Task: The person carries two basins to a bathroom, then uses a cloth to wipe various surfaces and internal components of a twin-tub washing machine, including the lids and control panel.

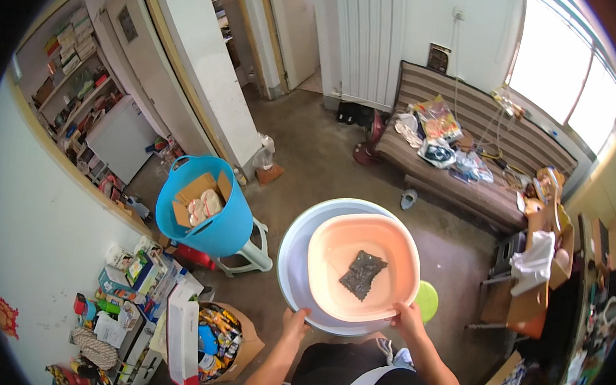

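Observation:
In front of me is a large pale blue-grey round basin, with a smaller peach-coloured basin nested inside it, toward the right. On the bottom of the peach basin lies a dark, crumpled, flat piece; I cannot make out what it is. My left hand grips the near-left rim of the large basin. At the near right, my right hand has its fingers closed on the rim of the peach basin; whether it also holds the large basin's rim is hidden.
A blue tub with a cardboard box inside stands on a pale stool at left. Nearer are piled boxes and a full carton. Behind are a cluttered striped sofa and a fan. A lime-green round thing shows beside the basin.

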The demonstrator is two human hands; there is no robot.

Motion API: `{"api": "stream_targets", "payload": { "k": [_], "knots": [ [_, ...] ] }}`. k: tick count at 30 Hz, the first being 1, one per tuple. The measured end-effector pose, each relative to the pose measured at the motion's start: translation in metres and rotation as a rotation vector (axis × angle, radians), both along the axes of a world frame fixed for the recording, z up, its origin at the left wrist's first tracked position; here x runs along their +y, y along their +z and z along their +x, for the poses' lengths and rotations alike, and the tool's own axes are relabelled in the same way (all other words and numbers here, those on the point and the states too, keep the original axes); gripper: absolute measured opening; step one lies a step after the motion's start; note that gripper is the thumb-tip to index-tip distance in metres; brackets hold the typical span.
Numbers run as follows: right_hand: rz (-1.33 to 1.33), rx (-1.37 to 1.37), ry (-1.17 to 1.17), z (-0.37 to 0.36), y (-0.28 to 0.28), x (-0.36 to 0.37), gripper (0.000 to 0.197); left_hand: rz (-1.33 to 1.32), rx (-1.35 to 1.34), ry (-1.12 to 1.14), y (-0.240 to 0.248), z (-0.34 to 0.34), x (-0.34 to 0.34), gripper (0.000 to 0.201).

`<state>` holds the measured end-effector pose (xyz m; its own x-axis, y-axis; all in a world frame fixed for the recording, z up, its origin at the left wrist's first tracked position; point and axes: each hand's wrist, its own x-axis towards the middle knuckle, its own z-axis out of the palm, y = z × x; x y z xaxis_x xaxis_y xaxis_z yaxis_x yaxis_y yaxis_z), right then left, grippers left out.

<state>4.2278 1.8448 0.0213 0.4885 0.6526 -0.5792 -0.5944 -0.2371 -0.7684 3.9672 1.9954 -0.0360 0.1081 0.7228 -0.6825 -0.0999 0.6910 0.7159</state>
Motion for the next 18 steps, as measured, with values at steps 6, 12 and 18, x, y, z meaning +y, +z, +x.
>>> {"api": "stream_targets", "payload": {
  "k": [6,12,18],
  "knots": [
    [-0.068,-0.076,0.144,0.106,-0.005,0.183,0.020,-0.004,-0.028,0.089,0.008,0.090,0.151,0.037],
    [0.002,-0.079,0.233,0.181,-0.007,0.363,0.019,-0.013,-0.167,0.189,0.006,0.150,0.299,0.048],
    [0.005,-0.041,0.234,0.230,-0.025,0.555,0.019,-0.017,-0.064,0.245,-0.015,0.192,0.484,0.056]
  ]
}}
